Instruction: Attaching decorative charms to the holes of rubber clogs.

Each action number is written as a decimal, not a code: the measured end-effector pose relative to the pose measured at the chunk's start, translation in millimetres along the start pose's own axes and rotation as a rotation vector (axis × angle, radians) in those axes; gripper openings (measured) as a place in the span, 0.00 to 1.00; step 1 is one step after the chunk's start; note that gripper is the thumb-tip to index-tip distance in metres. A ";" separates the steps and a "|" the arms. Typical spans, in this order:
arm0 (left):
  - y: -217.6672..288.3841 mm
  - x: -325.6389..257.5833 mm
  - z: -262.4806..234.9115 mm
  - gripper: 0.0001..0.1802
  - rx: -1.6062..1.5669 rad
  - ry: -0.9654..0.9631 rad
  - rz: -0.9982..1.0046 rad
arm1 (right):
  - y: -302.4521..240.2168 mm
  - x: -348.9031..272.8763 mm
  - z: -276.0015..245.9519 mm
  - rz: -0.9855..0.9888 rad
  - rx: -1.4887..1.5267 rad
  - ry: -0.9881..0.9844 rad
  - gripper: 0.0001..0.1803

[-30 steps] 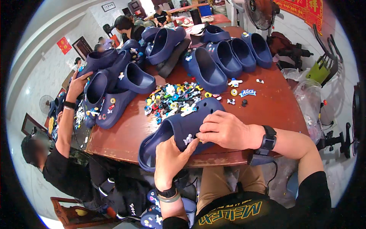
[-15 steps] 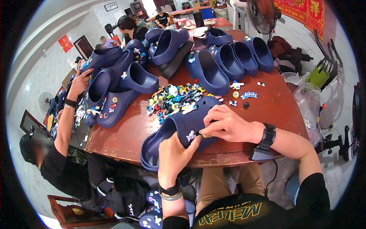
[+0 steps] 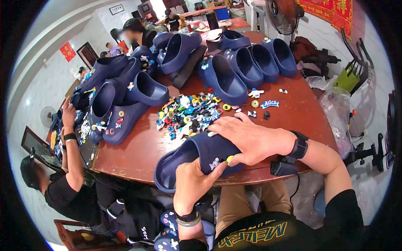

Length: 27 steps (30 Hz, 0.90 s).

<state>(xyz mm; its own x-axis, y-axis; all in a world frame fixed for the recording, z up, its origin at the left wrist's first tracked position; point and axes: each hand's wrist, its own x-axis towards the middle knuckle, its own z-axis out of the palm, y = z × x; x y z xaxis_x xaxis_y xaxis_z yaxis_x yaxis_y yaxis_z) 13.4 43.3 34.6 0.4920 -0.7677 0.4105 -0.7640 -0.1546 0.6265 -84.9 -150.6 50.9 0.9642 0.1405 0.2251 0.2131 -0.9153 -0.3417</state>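
Note:
A navy clog (image 3: 209, 146) lies at the near edge of the table, its heel opening toward the left. My left hand (image 3: 190, 180) grips its near side, thumb pressed along the upper and fingers hidden inside the opening. Across the toe spreads my right hand (image 3: 257, 138), closed over the upper, with its thumb beside a round yellow charm (image 3: 229, 159). A small grey-white figure charm (image 3: 215, 163) sits in the clog between my two thumbs. Beyond the clog, a heap of mixed shoe charms (image 3: 186, 111) covers part of the red-brown table (image 3: 293, 125).
More navy clogs (image 3: 226, 83) with charms stand along the back and left of the table. A few loose charms (image 3: 255, 103) lie beyond my right hand. At the left, a co-worker (image 3: 67, 180) in black reaches up. A fan (image 3: 281, 16) and plastic bags (image 3: 335, 113) are at the right.
My right hand has gone from pinching at the clog's side to spreading over its toe. The yellow charm now shows beside its thumb. The co-worker's raised hand has shifted down and left.

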 end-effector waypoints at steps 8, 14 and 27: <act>-0.3 6.3 0.5 0.21 0.025 -0.005 -0.065 | 2.7 3.7 0.8 0.066 -0.018 0.022 0.48; 4.8 6.7 0.7 0.23 0.027 0.009 -0.109 | 5.4 -6.3 4.0 0.028 0.068 0.083 0.49; 5.5 4.0 -1.0 0.21 -0.094 -0.046 -0.239 | 5.5 -35.9 22.2 -0.289 0.042 0.457 0.13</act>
<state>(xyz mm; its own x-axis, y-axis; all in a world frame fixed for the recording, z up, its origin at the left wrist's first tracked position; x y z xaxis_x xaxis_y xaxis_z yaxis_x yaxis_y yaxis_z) 11.6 40.0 40.4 0.6325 -0.7444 0.2138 -0.5849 -0.2781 0.7620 -114.8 -152.4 20.7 0.7005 0.1972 0.6858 0.4743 -0.8468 -0.2409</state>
